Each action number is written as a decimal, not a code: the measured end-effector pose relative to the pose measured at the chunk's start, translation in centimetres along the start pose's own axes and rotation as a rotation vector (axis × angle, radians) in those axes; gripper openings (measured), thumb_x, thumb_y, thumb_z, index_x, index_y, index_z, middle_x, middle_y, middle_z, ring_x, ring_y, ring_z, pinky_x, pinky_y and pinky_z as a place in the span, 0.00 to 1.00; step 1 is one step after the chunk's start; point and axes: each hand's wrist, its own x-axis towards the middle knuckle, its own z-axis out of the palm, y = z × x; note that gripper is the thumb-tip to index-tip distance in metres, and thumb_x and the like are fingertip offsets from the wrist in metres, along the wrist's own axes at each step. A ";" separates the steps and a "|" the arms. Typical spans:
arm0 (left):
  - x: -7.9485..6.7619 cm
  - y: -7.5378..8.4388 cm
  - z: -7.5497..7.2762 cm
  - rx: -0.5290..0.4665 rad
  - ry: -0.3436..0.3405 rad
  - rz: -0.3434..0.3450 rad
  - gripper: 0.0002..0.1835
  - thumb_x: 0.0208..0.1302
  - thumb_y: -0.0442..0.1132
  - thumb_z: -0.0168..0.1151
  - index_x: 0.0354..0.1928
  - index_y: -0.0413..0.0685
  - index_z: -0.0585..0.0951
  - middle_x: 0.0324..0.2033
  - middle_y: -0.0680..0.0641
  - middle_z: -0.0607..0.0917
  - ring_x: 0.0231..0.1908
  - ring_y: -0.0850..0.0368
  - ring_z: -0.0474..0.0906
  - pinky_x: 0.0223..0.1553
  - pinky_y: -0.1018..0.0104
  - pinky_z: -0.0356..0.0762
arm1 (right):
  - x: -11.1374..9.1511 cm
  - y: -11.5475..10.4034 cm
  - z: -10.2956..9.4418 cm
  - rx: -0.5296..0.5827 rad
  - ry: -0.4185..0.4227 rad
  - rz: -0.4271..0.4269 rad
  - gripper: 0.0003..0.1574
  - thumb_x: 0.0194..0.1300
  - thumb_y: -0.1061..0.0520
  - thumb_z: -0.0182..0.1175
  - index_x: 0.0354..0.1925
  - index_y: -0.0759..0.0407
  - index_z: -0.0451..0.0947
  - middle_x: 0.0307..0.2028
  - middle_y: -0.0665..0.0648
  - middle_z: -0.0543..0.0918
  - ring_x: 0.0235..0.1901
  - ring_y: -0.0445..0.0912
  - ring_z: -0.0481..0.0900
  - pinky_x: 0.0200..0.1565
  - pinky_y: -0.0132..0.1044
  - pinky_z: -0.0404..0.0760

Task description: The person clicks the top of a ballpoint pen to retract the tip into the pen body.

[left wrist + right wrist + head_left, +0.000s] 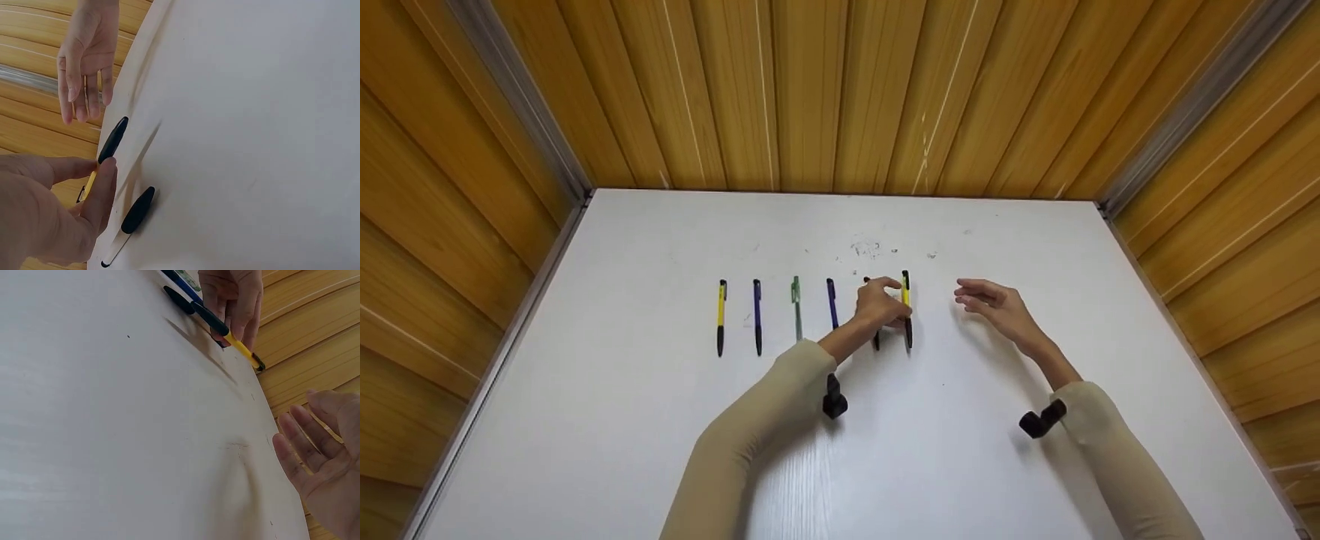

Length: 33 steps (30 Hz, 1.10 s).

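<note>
My left hand (877, 304) pinches a yellow pen with a black grip (114, 139) between thumb and fingers. In the wrist views that pen is raised off the table, its shadow falling beside it. Another black-gripped pen (138, 211) lies just under the left hand, which partly covers it in the head view. My right hand (1003, 309) hovers over the table to the right, fingers extended and holding nothing. To the left lie a blue pen (831, 296), a green pen (796, 300), a purple pen (757, 315) and a yellow pen (721, 307), roughly parallel.
The white table (585, 420) carries scattered dark marks (865, 249) beyond the pens. Wood-look panels (802, 90) wall the back and both sides, with grey metal posts (521, 90) at the corners. A small black device (834, 401) sits at each wrist.
</note>
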 end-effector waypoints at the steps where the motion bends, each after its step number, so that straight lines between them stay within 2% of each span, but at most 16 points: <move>1: 0.1 0.0 0.2 0.036 0.010 -0.006 0.28 0.53 0.22 0.71 0.59 0.38 0.80 0.36 0.35 0.90 0.31 0.49 0.91 0.32 0.65 0.91 | 0.0 0.0 0.0 0.001 0.001 0.003 0.31 0.74 0.62 0.60 0.68 0.77 0.67 0.60 0.78 0.76 0.50 0.32 0.85 0.56 0.32 0.87; 7: 0.5 0.0 0.9 0.195 0.025 -0.006 0.27 0.53 0.24 0.72 0.58 0.37 0.80 0.45 0.37 0.86 0.29 0.51 0.90 0.27 0.69 0.89 | -0.5 0.2 0.0 0.005 -0.004 0.007 0.31 0.74 0.62 0.59 0.68 0.77 0.66 0.60 0.75 0.78 0.51 0.35 0.85 0.56 0.35 0.87; 13: 0.1 -0.4 1.1 0.345 0.063 0.077 0.26 0.54 0.29 0.74 0.57 0.36 0.82 0.49 0.39 0.87 0.31 0.56 0.84 0.25 0.75 0.81 | -0.9 0.6 -0.2 0.021 -0.024 -0.008 0.32 0.75 0.61 0.58 0.69 0.78 0.65 0.59 0.71 0.79 0.52 0.36 0.85 0.56 0.32 0.87; 17: -0.2 -0.7 1.0 0.343 0.055 0.120 0.25 0.54 0.30 0.75 0.56 0.35 0.82 0.49 0.39 0.87 0.30 0.57 0.83 0.25 0.76 0.80 | -1.0 0.9 -0.2 0.029 -0.019 -0.010 0.32 0.75 0.61 0.58 0.69 0.78 0.65 0.58 0.71 0.79 0.52 0.36 0.85 0.55 0.33 0.87; 20: -0.5 -0.9 0.4 0.290 0.010 0.161 0.25 0.56 0.30 0.75 0.56 0.35 0.82 0.44 0.38 0.89 0.30 0.56 0.86 0.27 0.75 0.83 | -1.0 1.0 -0.1 0.032 -0.021 -0.009 0.32 0.76 0.60 0.58 0.69 0.79 0.64 0.59 0.73 0.78 0.52 0.37 0.85 0.55 0.34 0.88; 23: -1.0 -1.1 -0.4 0.215 -0.057 0.239 0.25 0.57 0.29 0.74 0.59 0.35 0.81 0.41 0.37 0.90 0.36 0.50 0.89 0.33 0.72 0.86 | -1.1 1.0 -0.2 0.031 -0.005 0.001 0.32 0.75 0.60 0.59 0.69 0.78 0.65 0.59 0.72 0.79 0.52 0.37 0.85 0.53 0.34 0.88; 27: -1.5 -1.4 -1.9 0.095 -0.177 0.324 0.29 0.59 0.28 0.72 0.64 0.36 0.79 0.50 0.33 0.87 0.51 0.42 0.87 0.51 0.64 0.88 | -1.2 1.0 -0.3 0.019 0.012 0.013 0.32 0.75 0.59 0.59 0.69 0.76 0.66 0.58 0.72 0.79 0.51 0.37 0.86 0.52 0.33 0.88; 30: -2.0 -1.7 -3.3 0.039 -0.281 0.359 0.31 0.63 0.32 0.71 0.68 0.40 0.76 0.59 0.33 0.83 0.61 0.40 0.81 0.64 0.58 0.82 | -1.4 1.1 -0.3 0.013 0.021 0.021 0.32 0.75 0.59 0.59 0.69 0.76 0.66 0.58 0.71 0.80 0.51 0.37 0.86 0.52 0.33 0.89; 33: -2.7 -2.1 -5.2 0.020 -0.371 0.401 0.31 0.68 0.37 0.68 0.71 0.44 0.73 0.65 0.34 0.79 0.67 0.39 0.75 0.73 0.51 0.73 | -1.6 1.2 -0.2 0.027 0.023 0.035 0.32 0.75 0.59 0.59 0.69 0.75 0.67 0.58 0.69 0.80 0.50 0.37 0.86 0.53 0.35 0.89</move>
